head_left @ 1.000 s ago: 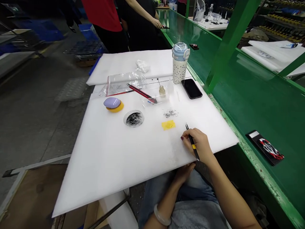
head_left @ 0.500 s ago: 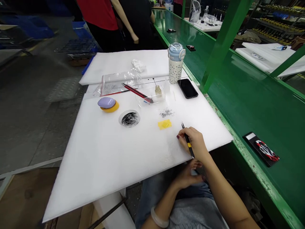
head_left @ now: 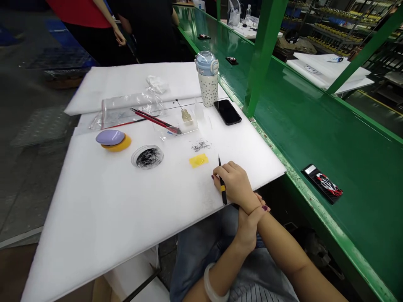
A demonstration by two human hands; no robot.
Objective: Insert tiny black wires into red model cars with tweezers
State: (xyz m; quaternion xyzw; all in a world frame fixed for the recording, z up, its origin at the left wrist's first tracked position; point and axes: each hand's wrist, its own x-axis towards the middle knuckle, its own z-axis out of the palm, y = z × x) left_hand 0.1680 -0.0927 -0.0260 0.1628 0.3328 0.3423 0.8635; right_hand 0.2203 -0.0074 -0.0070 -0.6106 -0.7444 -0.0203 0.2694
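Note:
My right hand (head_left: pixel 233 181) rests at the table's near right edge, fingers closed round black tweezers (head_left: pixel 223 188) with a yellow band. Their tips point away from me. My left hand (head_left: pixel 249 226) is wrapped round my right wrist, its fingertips showing on the far side. Just beyond the tweezers' tips, to the left, lie a yellow patch (head_left: pixel 198 160) and a loose scatter of fine black strands (head_left: pixel 201 145). Further left, a clear round dish (head_left: pixel 134 159) holds more black strands.
A purple-and-yellow rounded object (head_left: pixel 110 137), red-and-black brushes (head_left: pixel 157 121), a small bottle (head_left: pixel 186 116), a phone (head_left: pixel 228 112) and a tumbler (head_left: pixel 208 86) stand or lie further back. On the right runs a green conveyor (head_left: pixel 283 126) carrying dark cases (head_left: pixel 323 183). Two people stand beyond the table.
My left hand has risen from my lap and closed round my right wrist. The tweezers stay in my right hand. The whole view has swung right.

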